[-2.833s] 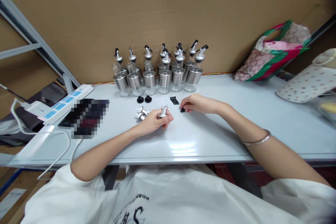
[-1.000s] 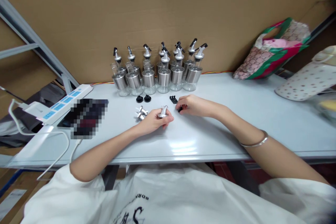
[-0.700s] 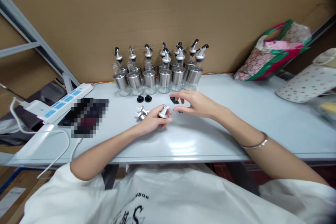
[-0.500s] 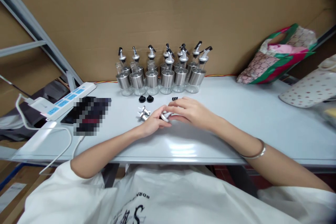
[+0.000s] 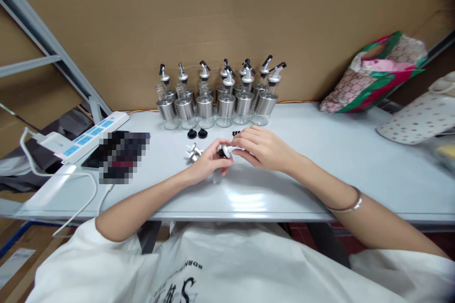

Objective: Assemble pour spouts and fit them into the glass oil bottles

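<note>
Over the middle of the table, my left hand is closed round a silver pourer spout with a black underside. My right hand pinches the slim end of the same spout from the right. Just left of my left hand lie loose silver pourer spouts. Two black stopper pieces sit beyond them, near the bottles. Tiny black parts lie just past my right fingertips. What my right fingertips press on is partly hidden.
Two rows of glass bottles with steel sleeves stand at the back, several topped with pourers. A power strip and a blurred-out dark device with a white cable are at left. A patterned bag and a dotted white item stand at right.
The pourer spout has turned in my hands, so its black underside shows more on the left. My right hand has shifted slightly; the bottles and loose parts stay put.
</note>
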`<state>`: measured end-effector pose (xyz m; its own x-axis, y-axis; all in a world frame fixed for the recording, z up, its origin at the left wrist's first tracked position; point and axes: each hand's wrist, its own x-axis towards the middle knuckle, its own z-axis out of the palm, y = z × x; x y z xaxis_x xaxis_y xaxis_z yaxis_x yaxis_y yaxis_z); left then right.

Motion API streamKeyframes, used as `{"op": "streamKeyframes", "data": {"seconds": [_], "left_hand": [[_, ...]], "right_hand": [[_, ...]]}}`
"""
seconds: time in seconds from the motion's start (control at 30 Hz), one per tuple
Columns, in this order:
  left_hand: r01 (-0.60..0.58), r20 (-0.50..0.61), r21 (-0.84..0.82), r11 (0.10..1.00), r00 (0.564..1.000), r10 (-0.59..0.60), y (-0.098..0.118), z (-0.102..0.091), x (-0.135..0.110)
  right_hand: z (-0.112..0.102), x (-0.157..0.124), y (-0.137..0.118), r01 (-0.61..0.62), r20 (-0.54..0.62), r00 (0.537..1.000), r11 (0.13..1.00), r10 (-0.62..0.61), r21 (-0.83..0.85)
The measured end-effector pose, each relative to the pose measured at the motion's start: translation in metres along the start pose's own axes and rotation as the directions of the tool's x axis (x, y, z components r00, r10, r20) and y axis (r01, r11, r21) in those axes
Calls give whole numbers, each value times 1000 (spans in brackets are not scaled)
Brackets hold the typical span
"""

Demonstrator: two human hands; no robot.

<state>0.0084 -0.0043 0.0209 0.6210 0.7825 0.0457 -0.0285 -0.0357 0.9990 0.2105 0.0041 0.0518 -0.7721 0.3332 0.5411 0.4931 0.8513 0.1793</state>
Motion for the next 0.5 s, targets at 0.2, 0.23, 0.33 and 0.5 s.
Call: {"op": "streamKeyframes", "data": {"seconds": [0.2,0.23,0.33,0.5], "left_hand": [[-287,-176,478,830,894,411,4,-3,-5],[-311,-170,510,802,877,449,4,-4,-6],[-351,-154,541,764,852,500,1,-5,-7],[-341,-231,444,829,850,473,-5,-2,-7]], "right_hand": [[-1,-1,6,-108,-72,991,993,111,40],[-1,-1,5,-101,-79,991,994,105,50],[-2,0,4,-87,-73,993,995,91,56],[-4,0,3,-98,-69,992,994,101,47]]}}
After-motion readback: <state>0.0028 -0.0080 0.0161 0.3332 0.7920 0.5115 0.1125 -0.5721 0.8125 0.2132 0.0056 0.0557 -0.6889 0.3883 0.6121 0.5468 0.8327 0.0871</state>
